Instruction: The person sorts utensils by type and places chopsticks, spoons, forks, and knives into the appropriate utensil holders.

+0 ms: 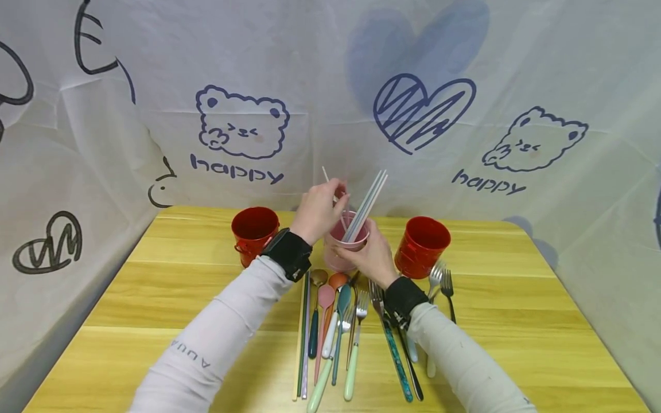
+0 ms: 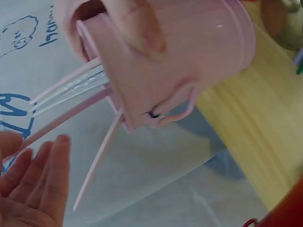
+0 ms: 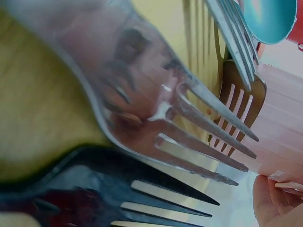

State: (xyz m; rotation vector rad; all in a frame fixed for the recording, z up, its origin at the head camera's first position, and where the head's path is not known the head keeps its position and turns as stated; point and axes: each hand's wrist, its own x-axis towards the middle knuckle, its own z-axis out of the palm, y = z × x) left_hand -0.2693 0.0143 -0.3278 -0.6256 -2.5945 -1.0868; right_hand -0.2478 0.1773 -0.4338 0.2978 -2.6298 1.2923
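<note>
A pink bucket (image 1: 339,258) stands at the back middle of the table, holding several chopsticks (image 1: 365,206) that lean to the right. My right hand (image 1: 369,255) grips the bucket near its rim, thumb in front. Above the bucket's left side, my left hand (image 1: 321,211) pinches a pink chopstick (image 2: 66,113) whose lower end is inside the bucket. Another pale pink chopstick (image 2: 97,163) leans against the rim close to this hand. Forks fill much of the right wrist view, including a silver fork (image 3: 142,99) and a black fork (image 3: 142,184).
Red buckets stand on both sides, one on the left (image 1: 254,229) and one on the right (image 1: 423,246). In front lie several spoons, such as a pink spoon (image 1: 326,296), forks with green handles (image 1: 352,373), and loose chopsticks (image 1: 304,344). A drawn-on white sheet (image 1: 330,86) hangs behind.
</note>
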